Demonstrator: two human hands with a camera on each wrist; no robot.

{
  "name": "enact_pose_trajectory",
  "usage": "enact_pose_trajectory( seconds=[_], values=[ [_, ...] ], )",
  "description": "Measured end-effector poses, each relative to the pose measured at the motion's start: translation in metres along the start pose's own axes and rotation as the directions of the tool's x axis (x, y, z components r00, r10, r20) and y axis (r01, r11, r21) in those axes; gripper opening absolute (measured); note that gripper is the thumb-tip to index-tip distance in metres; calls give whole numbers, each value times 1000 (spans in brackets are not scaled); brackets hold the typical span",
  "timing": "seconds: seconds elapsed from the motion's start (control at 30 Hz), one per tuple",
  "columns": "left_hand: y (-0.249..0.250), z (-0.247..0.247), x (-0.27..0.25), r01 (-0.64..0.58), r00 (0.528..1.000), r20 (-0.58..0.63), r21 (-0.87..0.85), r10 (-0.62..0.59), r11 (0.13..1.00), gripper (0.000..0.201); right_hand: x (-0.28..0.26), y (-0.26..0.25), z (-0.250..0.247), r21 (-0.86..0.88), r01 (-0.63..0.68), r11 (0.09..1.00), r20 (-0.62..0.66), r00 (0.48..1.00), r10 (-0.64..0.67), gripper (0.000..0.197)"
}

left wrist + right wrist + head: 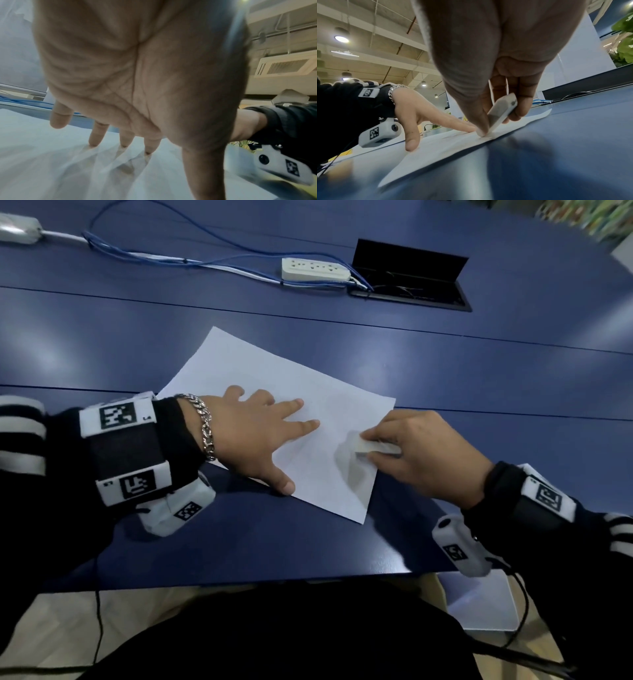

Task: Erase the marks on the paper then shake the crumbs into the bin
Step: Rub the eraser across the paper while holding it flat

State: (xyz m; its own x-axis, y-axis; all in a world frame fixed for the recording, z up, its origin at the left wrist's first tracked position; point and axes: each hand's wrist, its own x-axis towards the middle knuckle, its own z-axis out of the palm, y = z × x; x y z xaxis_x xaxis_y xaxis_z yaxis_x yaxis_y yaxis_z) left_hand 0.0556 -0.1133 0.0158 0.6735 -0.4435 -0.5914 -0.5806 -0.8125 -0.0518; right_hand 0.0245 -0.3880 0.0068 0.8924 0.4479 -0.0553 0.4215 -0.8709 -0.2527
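Observation:
A white sheet of paper lies at an angle on the blue table. My left hand presses flat on the sheet with fingers spread and straight; its fingertips touch the paper. My right hand pinches a white eraser between thumb and fingers near the sheet's right edge. In the right wrist view the eraser stands tilted, its lower end on the paper. I cannot make out any marks on the sheet.
A white power strip with blue and white cables lies at the back of the table. Beside it an open black cable hatch is set into the tabletop. A pale box stands on the floor below the table's near edge.

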Motion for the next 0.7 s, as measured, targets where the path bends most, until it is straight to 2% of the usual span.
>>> enact_pose_trajectory(
  seconds=[0.07, 0.27, 0.33, 0.43, 0.5, 0.6, 0.7],
  values=[
    [7, 0, 2, -31, 999, -36, -39, 29, 999, 114, 3, 0, 0, -5, 9, 1000, 10, 1000, -9, 34],
    [13, 6, 13, -73, 997, 26, -140, 78, 987, 118, -2, -18, -7, -58, 10, 998, 47, 999, -7, 37],
    [13, 7, 15, -64, 997, 42, -132, 71, 989, 118, -16, -40, -1, -61, 97, 993, 109, 990, -89, 41],
    [12, 8, 17, -42, 996, 72, -106, 50, 993, 117, -34, -63, 6, -28, 227, 973, 208, 954, -217, 33],
    [12, 8, 17, -32, 995, 90, -111, 42, 993, 117, -21, -54, 1, -22, 194, 981, 222, 958, -184, 36],
    [12, 7, 17, -27, 994, 101, -126, 40, 992, 117, 1, -39, -7, -104, 80, 991, 140, 988, -65, 41],
    [12, 6, 16, -23, 993, 108, -125, 37, 992, 118, -11, -54, 1, -103, 178, 979, 168, 973, -159, 45]
  ],
)
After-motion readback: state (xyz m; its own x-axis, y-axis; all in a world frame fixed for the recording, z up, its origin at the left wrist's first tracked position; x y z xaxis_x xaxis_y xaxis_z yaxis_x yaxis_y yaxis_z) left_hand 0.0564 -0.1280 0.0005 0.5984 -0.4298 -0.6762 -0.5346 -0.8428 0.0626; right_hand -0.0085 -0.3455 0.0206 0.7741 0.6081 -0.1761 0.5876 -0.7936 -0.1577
